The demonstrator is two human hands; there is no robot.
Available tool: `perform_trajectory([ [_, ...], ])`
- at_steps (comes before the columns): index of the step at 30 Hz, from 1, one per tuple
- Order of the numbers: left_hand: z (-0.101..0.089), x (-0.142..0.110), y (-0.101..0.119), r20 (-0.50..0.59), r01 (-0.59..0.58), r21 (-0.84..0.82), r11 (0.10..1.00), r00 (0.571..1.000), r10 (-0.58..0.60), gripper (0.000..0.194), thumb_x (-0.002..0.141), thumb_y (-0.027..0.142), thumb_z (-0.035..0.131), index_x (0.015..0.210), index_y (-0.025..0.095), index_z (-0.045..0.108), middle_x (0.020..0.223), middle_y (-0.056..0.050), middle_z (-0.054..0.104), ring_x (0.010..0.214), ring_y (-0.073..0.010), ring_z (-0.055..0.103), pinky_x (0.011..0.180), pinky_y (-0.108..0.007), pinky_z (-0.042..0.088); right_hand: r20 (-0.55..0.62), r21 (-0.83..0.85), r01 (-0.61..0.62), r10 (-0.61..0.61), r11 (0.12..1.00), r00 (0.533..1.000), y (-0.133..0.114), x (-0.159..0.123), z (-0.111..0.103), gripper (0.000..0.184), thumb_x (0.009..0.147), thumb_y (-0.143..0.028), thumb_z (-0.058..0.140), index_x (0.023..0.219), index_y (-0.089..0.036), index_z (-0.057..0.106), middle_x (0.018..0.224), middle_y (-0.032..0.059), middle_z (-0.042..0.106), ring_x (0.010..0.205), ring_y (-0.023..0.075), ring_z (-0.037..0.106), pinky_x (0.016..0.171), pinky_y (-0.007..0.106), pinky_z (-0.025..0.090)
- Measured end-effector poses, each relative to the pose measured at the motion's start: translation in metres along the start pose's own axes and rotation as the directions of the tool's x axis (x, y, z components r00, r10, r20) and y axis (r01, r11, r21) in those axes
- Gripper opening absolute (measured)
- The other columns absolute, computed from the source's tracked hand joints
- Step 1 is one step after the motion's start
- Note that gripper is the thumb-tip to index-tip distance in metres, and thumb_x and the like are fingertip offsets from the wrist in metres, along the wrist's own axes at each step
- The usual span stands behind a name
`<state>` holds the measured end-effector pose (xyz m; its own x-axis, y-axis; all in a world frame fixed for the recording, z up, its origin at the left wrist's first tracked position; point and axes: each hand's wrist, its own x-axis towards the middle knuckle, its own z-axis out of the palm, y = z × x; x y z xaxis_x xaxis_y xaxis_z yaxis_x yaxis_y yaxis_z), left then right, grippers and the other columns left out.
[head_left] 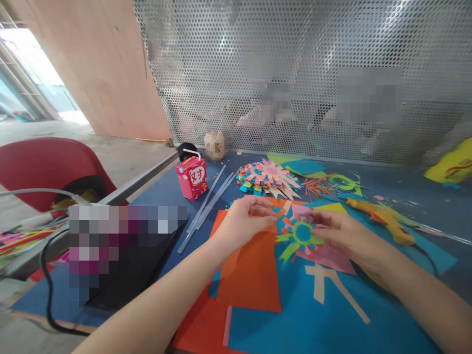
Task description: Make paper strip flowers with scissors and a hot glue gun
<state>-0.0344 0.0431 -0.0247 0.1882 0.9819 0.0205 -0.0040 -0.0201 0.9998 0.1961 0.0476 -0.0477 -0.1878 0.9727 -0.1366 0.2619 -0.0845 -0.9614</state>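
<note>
My left hand [243,219] hovers over the orange paper sheet [250,270], fingers curled loosely, thumb and fingertips near the edge of a small paper flower [300,236] with a blue centre, green rays and pink strips. My right hand [341,233] rests on the flower's right side, fingers stretched and pressing on its pink petals. The flower lies on a pink sheet [330,258] over blue paper [317,319].
A finished multicolour paper flower [269,178] lies further back. A yellow glue gun [387,219] sits at right, clear glue sticks [206,206] and a red drink carton [191,178] at left. A perforated metal screen [295,73] closes the back; a red chair [47,167] stands left.
</note>
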Motion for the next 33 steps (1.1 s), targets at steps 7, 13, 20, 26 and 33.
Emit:
perform_trajectory([
  [7, 0.011, -0.006, 0.001, 0.133, 0.134, -0.132, 0.982, 0.984, -0.116, 0.039, 0.058, 0.014, 0.077, 0.091, 0.016, 0.057, 0.065, -0.001, 0.070, 0.065, -0.0146, 0.066, 0.068, -0.028, 0.048, -0.032, -0.067, 0.262, -0.264, 0.963, 0.964, -0.004, 0.005, 0.011, 0.041, 0.064, -0.039, 0.071, 0.100, -0.024, 0.060, 0.114, 0.0075, 0.062, 0.108, 0.0235, 0.056, 0.093, 0.040, 0.046],
  [13, 0.026, -0.006, -0.002, 0.067, 0.108, -0.359, 0.927, 0.994, -0.090, 0.043, 0.056, 0.020, 0.079, 0.094, 0.015, 0.059, 0.067, -0.001, 0.071, 0.080, -0.0174, 0.067, 0.073, -0.027, 0.048, -0.019, -0.396, 0.456, -0.504, 0.797, 0.864, -0.016, -0.008, 0.024, 0.022, 0.070, -0.038, 0.067, 0.090, -0.030, 0.069, 0.111, 0.0024, 0.064, 0.111, 0.0258, 0.053, 0.101, 0.045, 0.036],
  [20, 0.035, -0.008, -0.005, 0.091, 0.022, -0.348, 0.937, 0.996, 0.011, 0.042, 0.056, 0.020, 0.079, 0.092, 0.016, 0.059, 0.065, 0.000, 0.069, 0.089, -0.0183, 0.064, 0.074, -0.026, 0.048, 0.053, -0.270, 0.379, -0.379, 0.885, 0.924, -0.020, -0.016, 0.034, 0.018, 0.076, -0.041, 0.060, 0.081, -0.027, 0.071, 0.085, 0.0007, 0.071, 0.086, 0.0227, 0.063, 0.080, 0.036, 0.049],
  [26, 0.029, -0.004, -0.008, 0.004, -0.056, -0.163, 0.985, 0.998, 0.057, 0.034, 0.067, 0.024, 0.070, 0.097, 0.019, 0.054, 0.074, 0.000, 0.069, 0.079, -0.0167, 0.064, 0.076, -0.030, 0.046, -0.112, -0.232, 0.333, -0.365, 0.914, 0.924, -0.023, -0.016, 0.028, 0.018, 0.073, -0.041, 0.058, 0.072, -0.026, 0.068, 0.074, 0.0010, 0.069, 0.075, 0.0212, 0.064, 0.069, 0.032, 0.051],
  [33, 0.023, -0.007, -0.013, -0.015, -0.166, 0.649, 0.743, 0.973, 0.230, 0.041, 0.073, 0.043, 0.062, 0.107, 0.023, 0.050, 0.102, -0.005, 0.066, 0.107, -0.0285, 0.051, 0.097, -0.051, 0.020, -0.208, -0.104, 0.158, -0.177, 0.982, 0.962, -0.014, -0.007, 0.010, 0.014, 0.069, -0.039, 0.065, 0.069, -0.025, 0.068, 0.080, 0.0025, 0.070, 0.086, 0.0255, 0.064, 0.085, 0.040, 0.048],
])
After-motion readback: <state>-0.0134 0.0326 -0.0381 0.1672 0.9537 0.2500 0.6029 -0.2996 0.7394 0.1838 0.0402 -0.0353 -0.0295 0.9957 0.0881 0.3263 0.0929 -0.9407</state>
